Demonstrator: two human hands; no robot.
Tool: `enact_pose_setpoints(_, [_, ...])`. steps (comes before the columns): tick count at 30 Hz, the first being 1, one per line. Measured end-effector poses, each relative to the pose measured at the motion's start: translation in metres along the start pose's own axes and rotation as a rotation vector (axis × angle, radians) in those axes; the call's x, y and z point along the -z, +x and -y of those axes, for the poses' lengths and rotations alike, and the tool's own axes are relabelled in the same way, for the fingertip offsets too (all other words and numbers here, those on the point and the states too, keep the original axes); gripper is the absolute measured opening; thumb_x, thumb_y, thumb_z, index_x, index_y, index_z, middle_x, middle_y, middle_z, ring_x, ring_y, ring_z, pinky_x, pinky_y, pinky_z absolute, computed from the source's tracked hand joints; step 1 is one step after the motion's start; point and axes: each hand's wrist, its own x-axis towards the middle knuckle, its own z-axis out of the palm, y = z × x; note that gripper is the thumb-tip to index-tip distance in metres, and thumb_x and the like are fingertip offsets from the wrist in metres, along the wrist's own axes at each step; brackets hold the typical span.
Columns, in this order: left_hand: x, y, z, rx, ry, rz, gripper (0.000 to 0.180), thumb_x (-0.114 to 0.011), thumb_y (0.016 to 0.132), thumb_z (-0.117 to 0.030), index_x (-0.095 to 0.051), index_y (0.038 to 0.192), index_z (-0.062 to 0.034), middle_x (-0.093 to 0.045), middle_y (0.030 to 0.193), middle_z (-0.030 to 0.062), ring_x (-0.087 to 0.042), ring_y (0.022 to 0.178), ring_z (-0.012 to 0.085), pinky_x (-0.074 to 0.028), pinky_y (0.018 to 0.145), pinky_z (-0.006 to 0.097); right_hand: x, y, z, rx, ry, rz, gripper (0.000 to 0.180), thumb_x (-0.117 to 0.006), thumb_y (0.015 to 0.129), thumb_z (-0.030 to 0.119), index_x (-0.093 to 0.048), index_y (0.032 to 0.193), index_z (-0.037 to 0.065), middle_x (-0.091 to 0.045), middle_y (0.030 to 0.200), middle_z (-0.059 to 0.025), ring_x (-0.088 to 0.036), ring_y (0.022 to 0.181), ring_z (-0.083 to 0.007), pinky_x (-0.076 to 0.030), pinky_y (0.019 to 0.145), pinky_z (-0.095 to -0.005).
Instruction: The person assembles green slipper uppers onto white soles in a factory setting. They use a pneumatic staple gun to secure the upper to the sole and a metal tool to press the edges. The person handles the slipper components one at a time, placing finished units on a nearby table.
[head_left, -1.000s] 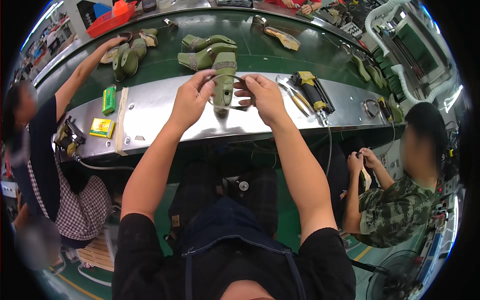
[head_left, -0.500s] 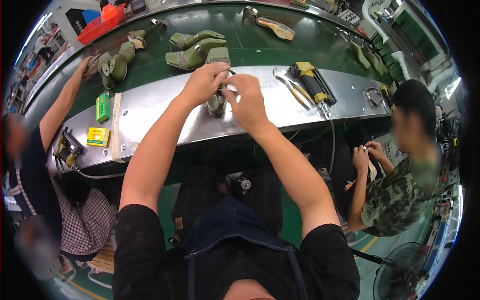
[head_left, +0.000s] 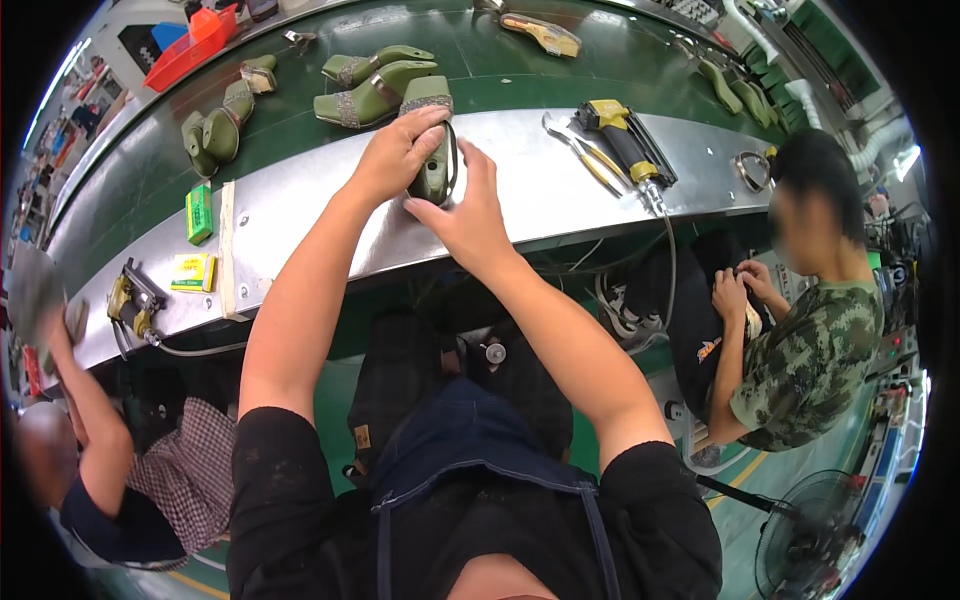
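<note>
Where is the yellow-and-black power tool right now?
The yellow-and-black power tool lies on the metal bench, right of both hands, beside the pliers.

The person wore a black short-sleeved shirt, its sleeves ending above the elbows, with both forearms bare. Over it hung a dark navy apron with narrow straps and pale stitching along the bib's top edge. The left hand [head_left: 398, 155] and right hand [head_left: 465, 210] were ungloved, without rings or watch.
</note>
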Motion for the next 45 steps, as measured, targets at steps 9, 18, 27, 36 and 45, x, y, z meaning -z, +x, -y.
enact_pose_setpoints(9, [0.007,-0.015,-0.011,-0.069,0.008,0.133,0.073,-0.065,0.1,-0.047,-0.046,0.153,-0.0004,-0.047,0.158,0.0208,-0.043,0.148,0.0328,-0.033,0.122,0.039,0.004,0.026,-0.021,-0.368,0.501,0.186,0.055,-0.08,0.078,0.021,-0.061,0.121,-0.006,-0.072,0.103,-0.0213,-0.071,0.096,-0.0343,-0.056,0.087,-0.0412])
enact_pose_setpoints(18, [-0.053,-0.157,-0.147,-0.202,0.126,0.24,0.104,-0.09,0.065,-0.01,-0.035,0.152,-0.0038,-0.052,0.139,0.0256,-0.063,0.119,0.0455,-0.055,0.099,0.046,0.182,-0.097,0.025,-0.824,0.904,0.615,0.053,-0.067,0.098,0.036,-0.062,0.13,-0.006,-0.072,0.112,-0.011,-0.07,0.099,-0.0167,-0.058,0.083,-0.0317])
enact_pose_setpoints(27, [-0.167,-0.278,-0.102,1.178,-1.049,0.397,0.059,-0.083,0.085,-0.021,-0.053,0.129,0.0024,-0.068,0.11,0.0125,-0.07,0.093,0.0186,-0.059,0.082,0.036,0.116,-0.243,-0.029,-1.094,0.503,0.365,0.048,-0.072,0.098,0.034,-0.061,0.126,-0.004,-0.071,0.11,-0.011,-0.07,0.096,-0.0167,-0.059,0.082,-0.0329])
enact_pose_setpoints(36, [-0.179,-0.285,-0.056,1.432,-1.225,0.366,0.04,-0.079,0.092,-0.023,-0.062,0.121,0.0003,-0.072,0.098,0.0103,-0.074,0.081,0.019,-0.062,0.072,0.036,0.079,-0.234,-0.067,-1.177,0.258,0.591,0.052,-0.066,0.1,0.044,-0.063,0.124,-0.001,-0.071,0.109,-0.0108,-0.07,0.099,-0.02,-0.06,0.078,-0.0368])
enact_pose_setpoints(45, [-0.178,-0.274,-0.022,1.23,-1.091,0.129,0.027,-0.058,0.108,-0.031,-0.066,0.11,-0.0053,-0.072,0.102,0.0057,-0.069,0.086,0.0144,-0.056,0.084,0.031,0.085,-0.241,-0.079,-1.202,0.477,0.428,0.049,-0.058,0.102,0.027,-0.058,0.139,-0.005,-0.071,0.105,-0.0115,-0.069,0.094,-0.0206,-0.059,0.082,-0.0382])
